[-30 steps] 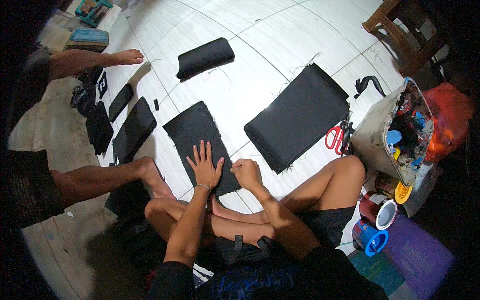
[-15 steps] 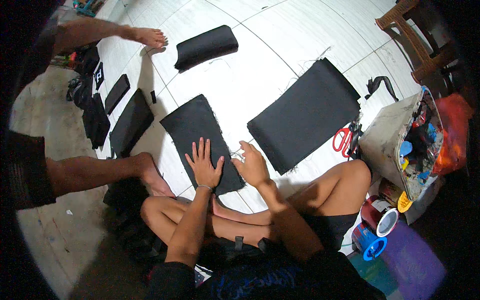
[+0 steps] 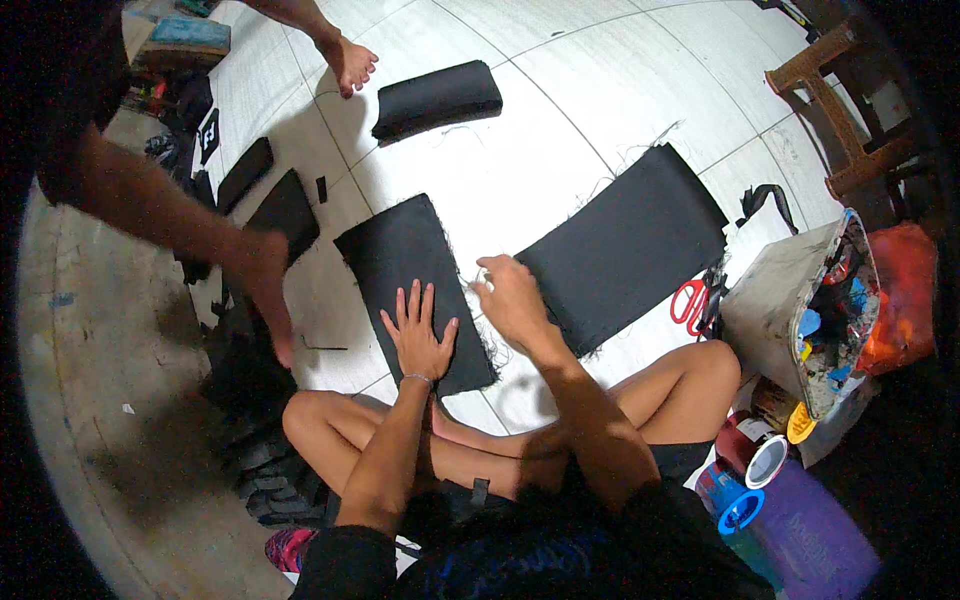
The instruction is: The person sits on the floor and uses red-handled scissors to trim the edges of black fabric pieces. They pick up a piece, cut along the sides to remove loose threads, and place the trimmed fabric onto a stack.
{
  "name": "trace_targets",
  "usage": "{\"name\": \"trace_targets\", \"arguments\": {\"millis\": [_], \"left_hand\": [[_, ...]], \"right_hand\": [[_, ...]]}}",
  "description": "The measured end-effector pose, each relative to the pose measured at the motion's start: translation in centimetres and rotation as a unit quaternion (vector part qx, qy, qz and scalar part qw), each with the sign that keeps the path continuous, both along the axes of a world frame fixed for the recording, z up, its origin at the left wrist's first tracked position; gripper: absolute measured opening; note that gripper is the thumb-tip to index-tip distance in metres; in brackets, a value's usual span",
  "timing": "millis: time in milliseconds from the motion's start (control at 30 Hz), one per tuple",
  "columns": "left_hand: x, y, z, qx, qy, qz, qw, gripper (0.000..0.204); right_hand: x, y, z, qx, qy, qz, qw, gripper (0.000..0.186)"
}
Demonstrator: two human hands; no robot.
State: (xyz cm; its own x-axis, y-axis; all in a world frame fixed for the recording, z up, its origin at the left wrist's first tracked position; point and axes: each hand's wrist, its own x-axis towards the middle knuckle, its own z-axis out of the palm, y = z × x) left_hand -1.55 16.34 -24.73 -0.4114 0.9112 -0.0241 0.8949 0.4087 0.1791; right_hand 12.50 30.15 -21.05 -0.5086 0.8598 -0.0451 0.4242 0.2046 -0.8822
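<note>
My left hand (image 3: 420, 340) lies flat, fingers spread, on a black fabric piece (image 3: 376, 244) with frayed edges. My right hand (image 3: 511, 305) hovers just right of that piece among loose threads, index finger and thumb apart, other fingers curled; I cannot make out any thread in it. Just beyond it is a larger black fabric piece (image 3: 620, 240), with red-handled scissors (image 3: 689, 306) beside its lower right end. A folded black bundle (image 3: 437, 99) lies farther back, and more dark pieces (image 3: 242, 176) lie at the left.
Another person's foot (image 3: 352, 65) is at the upper left; their other leg (image 3: 180, 215), blurred, reaches toward my left knee. At the right stand a bin of scraps (image 3: 750, 310), paint cans (image 3: 739, 511), a red bag (image 3: 900, 300) and a wooden stool (image 3: 840, 110).
My right hand has shifted up slightly, its fingers loosening from a curl. The other person's upper foot has moved up and right; their lower leg has lifted and swung. My left hand stays spread.
</note>
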Motion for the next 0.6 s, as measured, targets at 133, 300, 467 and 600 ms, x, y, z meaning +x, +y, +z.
{"name": "trace_targets", "arguments": {"millis": [133,300,467,600], "left_hand": [[0.0,0.4,0.3,0.004,-0.012,0.005,1.0,0.067],[-0.5,-0.3,-0.3,0.02,-0.013,0.009,1.0,0.066],[-0.2,-0.1,0.0,0.029,-0.02,0.017,0.999,0.065],[0.1,0.3,0.1,0.026,-0.026,0.013,0.999,0.065]], "right_hand": [[-2.8,0.5,-2.5,-0.074,-0.066,0.06,0.993,0.049],[-3.7,2.6,-4.6,-0.172,0.009,0.017,0.985,0.014],[-4.5,5.5,-2.6,-0.1,-0.017,-0.034,0.994,0.018],[-7.0,5.0,-4.4,-0.176,-0.063,0.04,0.982,0.026]]}}
